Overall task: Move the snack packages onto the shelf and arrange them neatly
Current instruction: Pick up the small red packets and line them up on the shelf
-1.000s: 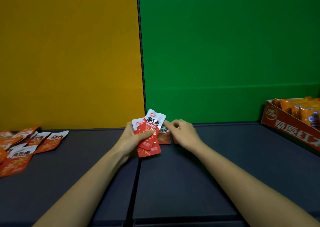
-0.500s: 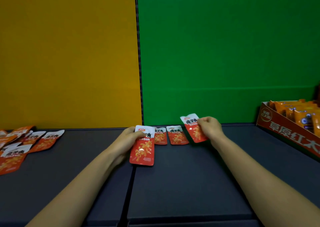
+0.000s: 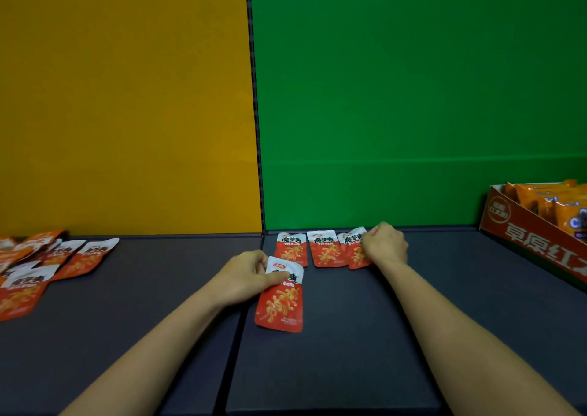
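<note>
Three red-and-white snack packages lie in a row at the back of the dark shelf under the green wall: the left one, the middle one and the right one. My right hand rests on the right package, fingers curled over its edge. My left hand pinches the white top of a fourth package, which lies in front of the row, thumb on its face.
A loose pile of several similar packages lies at the far left under the yellow wall. An open red carton of orange packs stands at the right edge. A seam divides the two shelf panels.
My right hand has set the third package down at the right end of the row. My left hand with its package has barely moved.
</note>
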`<state>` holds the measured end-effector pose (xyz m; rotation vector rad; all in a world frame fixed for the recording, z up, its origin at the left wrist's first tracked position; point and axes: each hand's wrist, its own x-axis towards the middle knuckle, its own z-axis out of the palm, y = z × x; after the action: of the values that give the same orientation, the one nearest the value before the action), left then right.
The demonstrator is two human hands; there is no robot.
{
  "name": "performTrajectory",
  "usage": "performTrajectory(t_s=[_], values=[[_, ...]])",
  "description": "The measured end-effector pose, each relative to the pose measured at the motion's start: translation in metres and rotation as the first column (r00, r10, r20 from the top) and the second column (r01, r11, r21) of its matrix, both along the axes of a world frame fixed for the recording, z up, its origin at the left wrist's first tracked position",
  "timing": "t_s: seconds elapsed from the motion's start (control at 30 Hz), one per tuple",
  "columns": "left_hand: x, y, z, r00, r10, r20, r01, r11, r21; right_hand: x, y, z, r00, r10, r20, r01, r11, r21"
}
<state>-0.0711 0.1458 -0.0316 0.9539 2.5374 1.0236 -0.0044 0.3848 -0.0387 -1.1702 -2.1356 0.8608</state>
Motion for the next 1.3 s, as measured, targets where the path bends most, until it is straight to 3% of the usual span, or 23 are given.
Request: performTrajectory(t_s=[0.17, 0.27, 0.37, 0.57, 0.73, 0.83, 1.0, 1.3], values=[[0.007, 0.008, -0.008, 0.949, -0.005, -0.314, -0.044, 0.988, -0.150, -0.003, 0.000, -0.002, 1.000, -0.004, 0.020, 0.003, 1.000, 0.028], [0.013, 0.011, -0.013, 0.810, -0.007, -0.587, -0.157, 0.961, -0.228, -0.003, -0.001, -0.004, 0.999, 0.008, 0.041, -0.011, 0.998, 0.055], [0.019, 0.016, -0.017, 0.670, -0.007, -0.742, -0.248, 0.940, -0.233, -0.003, -0.002, -0.005, 0.998, 0.029, 0.057, -0.035, 0.994, 0.107], [0.023, 0.017, -0.015, 0.611, 0.051, -0.790, -0.285, 0.945, -0.159, 0.002, -0.008, 0.002, 0.997, 0.074, 0.001, -0.070, 0.945, 0.319], [0.011, -0.017, 0.000, 0.625, 0.142, -0.767, -0.216, 0.976, 0.005, 0.002, -0.053, 0.016, 0.909, 0.396, -0.133, -0.341, 0.887, 0.313], [-0.003, -0.053, 0.007, 0.615, 0.171, -0.770, -0.232, 0.972, 0.031, -0.004, -0.095, 0.027, 0.816, 0.577, 0.001, -0.532, 0.751, 0.391], [-0.038, -0.133, 0.019, 0.633, 0.222, -0.741, -0.317, 0.948, 0.013, -0.035, -0.180, 0.056, 0.675, 0.716, 0.178, -0.722, 0.591, 0.361], [-0.107, -0.285, 0.015, 0.606, 0.299, -0.737, -0.527, 0.845, -0.091, -0.114, -0.338, 0.046, 0.560, 0.772, 0.299, -0.827, 0.502, 0.253]])
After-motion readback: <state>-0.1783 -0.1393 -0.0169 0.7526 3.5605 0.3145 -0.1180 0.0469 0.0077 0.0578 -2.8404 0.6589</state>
